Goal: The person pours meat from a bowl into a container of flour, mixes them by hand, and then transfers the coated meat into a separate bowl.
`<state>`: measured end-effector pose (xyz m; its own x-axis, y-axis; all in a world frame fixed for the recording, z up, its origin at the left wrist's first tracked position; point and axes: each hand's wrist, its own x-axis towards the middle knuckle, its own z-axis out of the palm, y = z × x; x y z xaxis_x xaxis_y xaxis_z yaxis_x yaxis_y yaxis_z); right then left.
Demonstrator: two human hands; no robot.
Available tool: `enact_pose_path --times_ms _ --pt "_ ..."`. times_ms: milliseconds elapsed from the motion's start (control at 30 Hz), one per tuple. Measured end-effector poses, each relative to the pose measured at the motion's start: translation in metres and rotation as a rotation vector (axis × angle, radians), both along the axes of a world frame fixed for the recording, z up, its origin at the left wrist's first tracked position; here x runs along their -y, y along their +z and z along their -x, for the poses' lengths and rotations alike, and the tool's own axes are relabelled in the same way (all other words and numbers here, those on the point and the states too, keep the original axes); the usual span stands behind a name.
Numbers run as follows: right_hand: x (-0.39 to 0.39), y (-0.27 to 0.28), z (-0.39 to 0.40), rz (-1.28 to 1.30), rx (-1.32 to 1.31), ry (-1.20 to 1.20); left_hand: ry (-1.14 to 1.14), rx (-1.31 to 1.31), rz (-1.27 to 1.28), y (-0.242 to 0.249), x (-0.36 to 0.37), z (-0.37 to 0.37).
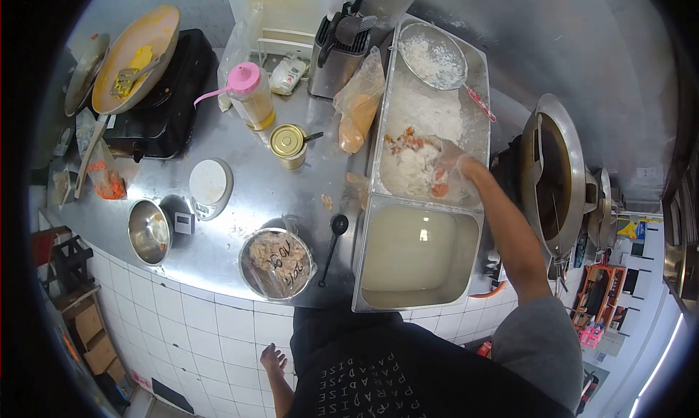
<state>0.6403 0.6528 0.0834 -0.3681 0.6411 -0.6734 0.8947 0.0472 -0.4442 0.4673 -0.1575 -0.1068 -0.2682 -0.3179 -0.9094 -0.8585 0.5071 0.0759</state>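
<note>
My right hand (453,161), in a clear plastic glove, reaches into the flour (429,116) in a metal tray (378,137). Orange-red pieces (439,189) lie by its fingers, and more reddish bits (408,139) sit to its left. Flour and the glove blur the fingertips, so their grip cannot be made out. A sieve (432,56) with flour in it rests at the far end of the tray. My left hand (274,360) hangs bare below the counter's front edge, fingers loosely apart, holding nothing.
A tray of pale liquid (408,250) adjoins the flour tray. Left of it are a black spoon (334,250), a bagged bowl of food (279,263), a lidded can (288,143), a scale (211,185) and a steel bowl (149,232). A large pot (555,178) stands right.
</note>
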Motion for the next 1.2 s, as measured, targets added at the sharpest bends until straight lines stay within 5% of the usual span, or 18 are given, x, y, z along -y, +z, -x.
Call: enact_pose_path --times_ms 100,200,300,433,467,567,700,800,867,1000,1100,1200 --pt "-0.008 0.03 0.016 0.04 0.028 0.305 -0.012 -0.018 0.005 -0.001 0.001 0.01" --pt "0.012 0.004 0.037 -0.609 0.166 0.825 -0.006 -0.037 -0.002 -0.002 0.001 0.017" --pt "0.036 -0.001 0.075 -0.45 0.413 0.719 0.004 -0.052 -0.004 0.002 0.0 0.019" --pt "-0.009 -0.042 0.043 -0.214 0.176 0.328 -0.047 -0.03 -0.025 0.008 -0.002 0.011" --pt "-0.008 0.004 0.05 0.048 0.122 0.289 -0.017 -0.012 0.001 0.003 -0.001 0.009" --pt "-0.025 0.028 0.038 0.176 0.112 0.206 0.031 0.013 0.015 -0.003 0.007 -0.002" --pt "0.004 0.036 0.045 -0.529 0.149 0.745 -0.013 0.034 0.03 0.002 0.006 -0.008" --pt "0.035 -0.015 0.075 -0.506 0.398 0.78 -0.024 0.032 0.025 0.004 0.004 -0.011" --pt "0.022 -0.06 0.061 -0.396 0.26 0.576 -0.037 0.028 0.015 0.004 -0.002 -0.01" --pt "0.01 -0.006 0.051 -0.059 0.04 0.355 -0.021 0.02 0.016 0.007 -0.004 0.0" --pt "-0.02 0.028 0.032 -0.178 0.064 0.657 0.014 0.016 0.035 0.006 -0.001 -0.005" --pt "-0.069 -0.016 0.001 -0.216 0.085 0.492 -0.003 0.023 0.043 0.012 0.006 -0.008"
